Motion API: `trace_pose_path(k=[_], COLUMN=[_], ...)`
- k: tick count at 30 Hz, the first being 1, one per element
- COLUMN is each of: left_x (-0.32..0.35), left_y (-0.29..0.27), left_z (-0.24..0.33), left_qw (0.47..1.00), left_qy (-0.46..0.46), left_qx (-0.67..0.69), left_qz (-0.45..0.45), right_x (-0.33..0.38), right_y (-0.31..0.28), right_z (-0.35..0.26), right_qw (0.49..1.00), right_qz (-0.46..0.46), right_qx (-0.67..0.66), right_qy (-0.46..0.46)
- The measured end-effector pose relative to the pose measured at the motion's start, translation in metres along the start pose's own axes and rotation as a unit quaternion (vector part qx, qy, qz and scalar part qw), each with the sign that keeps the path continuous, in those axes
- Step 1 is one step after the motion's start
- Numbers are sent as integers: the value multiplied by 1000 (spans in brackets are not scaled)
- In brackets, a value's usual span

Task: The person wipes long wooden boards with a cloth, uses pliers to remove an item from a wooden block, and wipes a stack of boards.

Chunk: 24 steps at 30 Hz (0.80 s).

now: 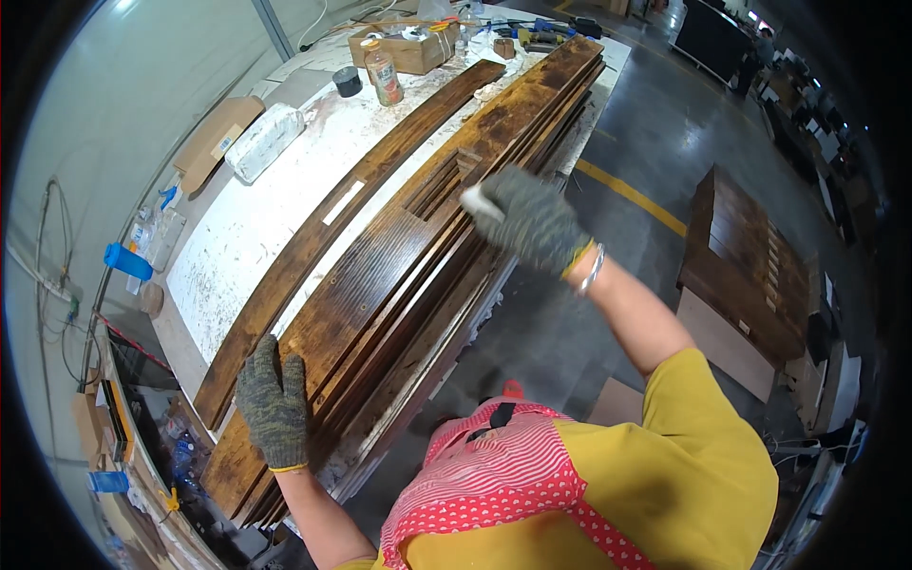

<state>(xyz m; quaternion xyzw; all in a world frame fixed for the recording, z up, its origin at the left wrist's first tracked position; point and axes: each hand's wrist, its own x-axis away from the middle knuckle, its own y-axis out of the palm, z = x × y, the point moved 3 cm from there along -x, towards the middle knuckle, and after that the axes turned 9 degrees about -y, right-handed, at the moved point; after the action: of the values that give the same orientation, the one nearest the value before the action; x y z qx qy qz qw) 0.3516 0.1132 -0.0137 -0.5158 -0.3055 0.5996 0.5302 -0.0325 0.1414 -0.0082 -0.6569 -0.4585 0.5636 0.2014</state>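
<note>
A stack of long brown-stained wooden planks lies slantwise along the table. The top plank has a rectangular cutout and a ridged, shiny patch. My left hand, in a dark grey-green knit glove, rests on the near end of the stack with its fingers stretched out. My right hand, gloved alike, is closed around a small white wad beside the cutout, over the right edge of the planks. Whether the wad is cloth or paper I cannot tell. Left of the stack lies a single long plank with a narrow slot.
On the white, speckled tabletop are a wrapped white block, a black tape roll, a drink bottle and a cardboard box. Power tools lie at the far end. A dark wooden panel stands on the right.
</note>
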Motion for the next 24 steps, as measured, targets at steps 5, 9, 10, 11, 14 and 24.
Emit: trace_pose_path(k=[5, 9, 10, 11, 14, 24], left_x=[0, 0, 0, -1, -1, 1], left_y=[1, 3, 3, 3, 0, 3], left_z=[3, -1, 1, 2, 5, -3], left_qw=[1000, 1000, 1000, 1000, 1000, 1000], left_qy=[3, -12, -10, -9, 9, -27], left_qx=[6, 9, 4, -4, -6, 9], left_qz=[9, 4, 4, 3, 16, -12], right_x=[3, -10, -9, -7, 6, -3], right_y=[-9, -18, -15, -9, 9, -6], right_z=[-12, 33, 39, 33, -12, -47], right_qw=[997, 995, 996, 998, 999, 991], right_qz=[53, 96, 83, 64, 39, 65], right_qx=[-40, -7, 33, 17, -1, -76], right_qy=[-39, 6, 9, 24, -9, -87])
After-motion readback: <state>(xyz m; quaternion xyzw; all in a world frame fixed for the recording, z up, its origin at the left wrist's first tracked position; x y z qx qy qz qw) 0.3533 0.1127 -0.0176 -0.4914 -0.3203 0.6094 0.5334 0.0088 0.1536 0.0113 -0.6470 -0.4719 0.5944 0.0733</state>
